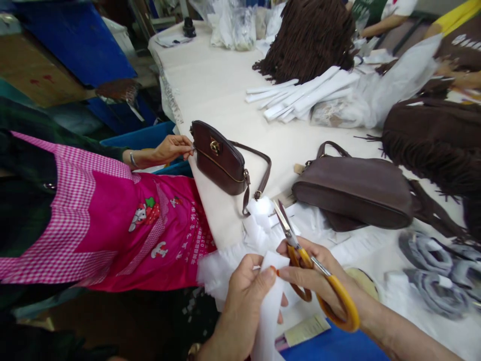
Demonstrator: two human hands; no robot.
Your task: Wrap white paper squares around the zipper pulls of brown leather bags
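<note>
My left hand [238, 303] pinches a white strip [268, 313], perhaps thin foam sheet, near its upper end. The strip hangs down past my fingers to the bottom edge of the picture. In my right hand [326, 265] is a pair of scissors [291, 238] with orange-yellow handles, blades pointing up and away and slightly apart. My right fingertips also touch the strip's right edge. Crumpled white wrapping [259, 220] lies just beyond both hands. A brown leather bag [351, 188] rests on its side past my right hand.
At left, a person in a pink apron [108, 210] touches a small dark brown handbag [220, 160] at the table's edge. Behind are stacked white strips [300, 95], a brown fringed pile [304, 40] and plastic bags. Grey wrapped coils [436, 286] lie at right.
</note>
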